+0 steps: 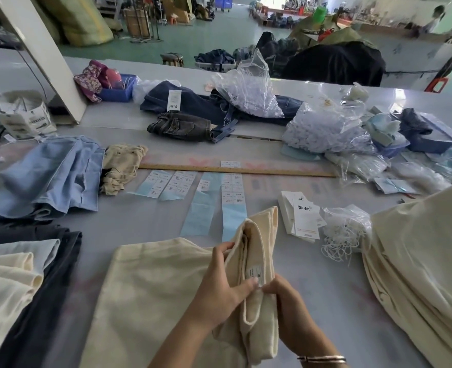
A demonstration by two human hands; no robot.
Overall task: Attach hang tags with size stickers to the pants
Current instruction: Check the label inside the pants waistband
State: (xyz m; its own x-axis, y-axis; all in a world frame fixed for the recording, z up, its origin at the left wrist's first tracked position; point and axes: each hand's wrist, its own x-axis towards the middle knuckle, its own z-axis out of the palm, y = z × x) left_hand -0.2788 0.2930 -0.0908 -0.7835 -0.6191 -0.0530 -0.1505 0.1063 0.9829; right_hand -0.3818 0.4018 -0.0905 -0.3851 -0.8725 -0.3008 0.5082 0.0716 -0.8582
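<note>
Cream cotton pants (166, 296) are lying flat on the grey worktable (325, 301) right in front of the person, with the waistband end lifted and folded up between both hands. Left hand (219, 285) has its fingers curled round the raised fabric edge, thumb pressing near a small white sewn-in label (254, 272) inside the waistband. Right hand (286, 301) is pinching the fabric just below that label, so the two hands are basically touching each other there. There's a thin metal bangle (323, 359) on the right wrist.

Just past the pants, a few pale blue backing strips with white size stickers (232, 197) lie side by side on the table, and beyond them a long wooden ruler (235, 170) runs across. To the right of the strips sits a little stack of white printed hang tags (303, 216), with a clear bag of white string loops (344, 229) just beside it. Further right is a tall pile of more cream pants (418, 251).

On the left edge there's a stack of folded cream, light blue and dark garments (20, 282), and behind that some light blue denim pants (49, 179) next to a crumpled beige garment (121, 166). Far side of the table has dark blue jeans (193, 102), a small blue plastic bin (118, 91) and lots of crinkly clear plastic bags (323, 128).
</note>
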